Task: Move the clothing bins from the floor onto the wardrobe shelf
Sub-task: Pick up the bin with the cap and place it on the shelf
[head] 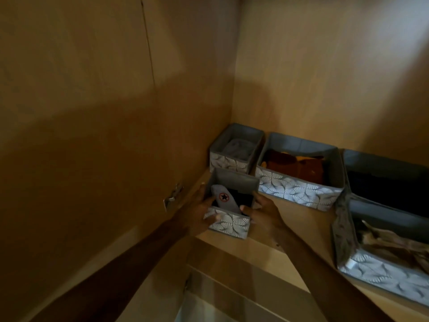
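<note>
A small grey fabric bin with a white leaf pattern [228, 225] sits at the front left of the wardrobe shelf [299, 219]. It holds a grey sock with a star badge [226, 201] and dark cloth. My left hand [199, 211] grips its left wall and my right hand [263, 216] grips its right wall. Behind it stands a second small bin [228, 162] in the back corner. A wider bin with brown and orange clothes [299, 190] stands to the right of that.
Two more patterned bins stand at the right: one with dark contents [385, 175] and one with beige cloth [380, 273]. The wardrobe's side panel [104, 135] with a metal hinge [173, 196] rises close on the left. Below the shelf edge lies a lower compartment [232, 287].
</note>
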A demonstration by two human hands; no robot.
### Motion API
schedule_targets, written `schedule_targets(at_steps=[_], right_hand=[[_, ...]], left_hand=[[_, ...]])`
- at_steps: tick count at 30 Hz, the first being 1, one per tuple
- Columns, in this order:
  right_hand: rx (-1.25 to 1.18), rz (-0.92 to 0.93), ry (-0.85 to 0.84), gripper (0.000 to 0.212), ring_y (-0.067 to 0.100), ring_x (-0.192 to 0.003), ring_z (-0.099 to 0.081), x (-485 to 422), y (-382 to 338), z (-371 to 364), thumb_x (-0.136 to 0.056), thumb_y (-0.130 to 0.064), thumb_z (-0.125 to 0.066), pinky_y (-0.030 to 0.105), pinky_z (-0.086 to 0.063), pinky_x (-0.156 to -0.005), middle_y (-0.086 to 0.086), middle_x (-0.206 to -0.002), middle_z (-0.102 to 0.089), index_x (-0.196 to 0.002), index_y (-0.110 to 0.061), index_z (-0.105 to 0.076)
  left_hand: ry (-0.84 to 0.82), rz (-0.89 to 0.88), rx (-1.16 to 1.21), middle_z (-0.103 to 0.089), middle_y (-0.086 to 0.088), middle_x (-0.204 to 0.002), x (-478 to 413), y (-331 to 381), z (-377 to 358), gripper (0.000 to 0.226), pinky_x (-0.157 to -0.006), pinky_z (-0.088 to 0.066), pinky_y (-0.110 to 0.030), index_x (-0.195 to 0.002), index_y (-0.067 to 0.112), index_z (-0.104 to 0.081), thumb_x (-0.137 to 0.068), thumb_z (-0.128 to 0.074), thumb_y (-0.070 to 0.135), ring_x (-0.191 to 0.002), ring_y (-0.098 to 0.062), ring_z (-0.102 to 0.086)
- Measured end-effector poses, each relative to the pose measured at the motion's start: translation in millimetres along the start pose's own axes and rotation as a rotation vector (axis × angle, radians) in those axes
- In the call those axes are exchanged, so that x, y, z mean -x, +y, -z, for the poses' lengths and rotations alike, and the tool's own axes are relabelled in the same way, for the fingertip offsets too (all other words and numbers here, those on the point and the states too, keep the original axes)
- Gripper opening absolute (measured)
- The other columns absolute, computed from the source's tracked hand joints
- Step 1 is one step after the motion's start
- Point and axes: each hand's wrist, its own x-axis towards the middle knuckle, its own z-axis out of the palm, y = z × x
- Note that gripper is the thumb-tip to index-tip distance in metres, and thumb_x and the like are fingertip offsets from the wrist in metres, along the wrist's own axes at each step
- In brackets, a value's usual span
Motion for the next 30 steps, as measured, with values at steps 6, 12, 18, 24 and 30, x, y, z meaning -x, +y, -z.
schedule_targets(at_steps=[6,12,18,24,30], right_hand=[[0.201,0.334,-0.118,0.068,0.019,-0.107,-0.059,12,-5,-4,-0.079,-0.023,-0.069,0.034,-0.053,-0.088,0.011,-0.140,-0.047,-0.136,-0.047,-0.042],[0.474,0.479,-0.034,0.037,0.025,-0.104,-0.065,3,5,-10,-0.091,-0.017,-0.056,0.035,-0.053,-0.093,0.023,-0.147,-0.039,-0.128,-0.014,-0.061],[0.478,0.549,0.000,0.041,0.028,-0.108,-0.063,-13,3,-19,-0.095,-0.016,-0.049,0.042,-0.054,-0.091,0.022,-0.152,-0.032,-0.135,-0.020,-0.054],[0.470,0.610,-0.172,0.068,0.026,-0.145,-0.024,-12,-4,-22,-0.092,-0.014,-0.056,0.031,-0.046,-0.105,0.012,-0.161,0.011,-0.149,-0.037,-0.026],[0.585,0.647,-0.195,0.085,0.034,-0.142,-0.031,-24,13,-30,-0.089,-0.017,-0.057,0.032,-0.056,-0.088,0.005,-0.156,0.030,-0.151,-0.043,-0.005]], left_hand=[[0.225,0.050,-0.381,-0.044,-0.016,-0.149,-1,5,0,0.077,-0.105,-0.043,-0.050,-0.139,0.015,-0.050,-0.066,-0.071,0.010,-0.135,-0.033,-0.045],[0.317,-0.018,-0.484,-0.028,-0.019,-0.156,28,6,-37,0.081,-0.114,-0.024,-0.054,-0.150,0.014,-0.030,-0.070,-0.042,0.015,-0.144,-0.038,-0.024],[0.121,0.061,-0.490,-0.020,-0.022,-0.158,18,6,-25,0.109,-0.105,-0.034,-0.064,-0.153,0.013,-0.021,-0.060,-0.074,0.038,-0.144,-0.045,-0.021],[0.049,0.083,-0.465,0.024,-0.014,-0.159,5,-4,-13,0.110,-0.117,-0.003,-0.059,-0.149,0.024,0.022,-0.079,-0.062,0.042,-0.144,-0.036,0.024],[0.026,0.096,-0.402,0.028,-0.009,-0.158,-3,-6,0,0.114,-0.115,0.004,-0.058,-0.140,0.024,0.034,-0.081,-0.061,0.045,-0.144,-0.034,0.026]])
